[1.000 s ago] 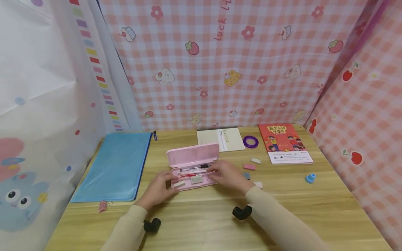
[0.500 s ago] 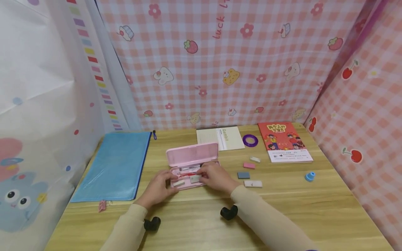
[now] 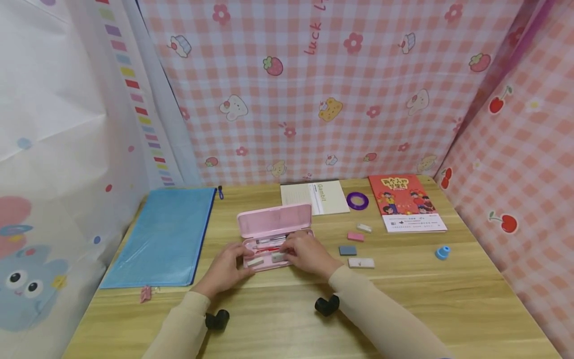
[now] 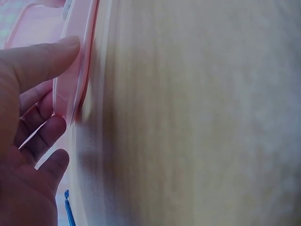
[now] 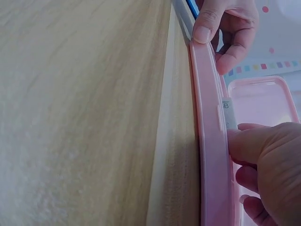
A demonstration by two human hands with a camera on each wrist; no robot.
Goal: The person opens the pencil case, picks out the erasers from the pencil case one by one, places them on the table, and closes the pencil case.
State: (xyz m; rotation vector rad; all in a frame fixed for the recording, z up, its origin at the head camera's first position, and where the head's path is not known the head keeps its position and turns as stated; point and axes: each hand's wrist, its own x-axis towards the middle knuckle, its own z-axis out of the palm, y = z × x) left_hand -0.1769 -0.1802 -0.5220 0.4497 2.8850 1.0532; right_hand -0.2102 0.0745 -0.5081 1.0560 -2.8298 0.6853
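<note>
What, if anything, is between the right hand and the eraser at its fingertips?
Nothing visible: the right hand pinches the eraser directly, and the lid of the pink case stands open behind, out of the way.

And there's the left sleeve [image 3: 179, 326], lower left, plain beige down to the wrist! Lower right, the right sleeve [image 3: 385, 314], matching beige! Beside them, a black left wrist piece [image 3: 217, 320] and its black right twin [image 3: 327, 305], both chunky, rounded, elbow-bent!
</note>
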